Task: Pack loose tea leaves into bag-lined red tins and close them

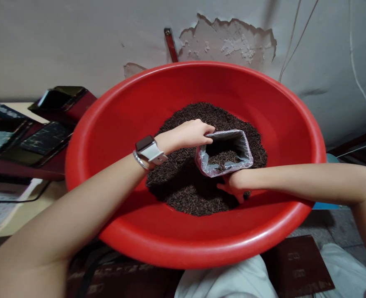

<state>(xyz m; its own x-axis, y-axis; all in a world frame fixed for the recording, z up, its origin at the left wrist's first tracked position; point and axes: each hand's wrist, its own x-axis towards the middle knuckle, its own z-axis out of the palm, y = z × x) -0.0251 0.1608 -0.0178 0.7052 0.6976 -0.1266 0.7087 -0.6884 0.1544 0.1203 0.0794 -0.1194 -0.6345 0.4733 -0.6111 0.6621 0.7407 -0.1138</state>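
Wall [77, 37] peeling; box [297, 267] marks illegible. Within one basin [183, 252], my left fingers [208, 128] pinch one bag [213, 171]; right fingers [237, 193] spread over dark leaves [198, 203].

A pale wall [77, 41] spans the background, its surface peeled in one ragged patch [229, 41] — a narrow red strip [171, 45] slants at the patch's left edge. Thin cords [290, 39] hang farther right. Dark boxes [63, 101] crowd the left; a maroon panel [297, 265] shows lower right, beside grey floor [346, 227].
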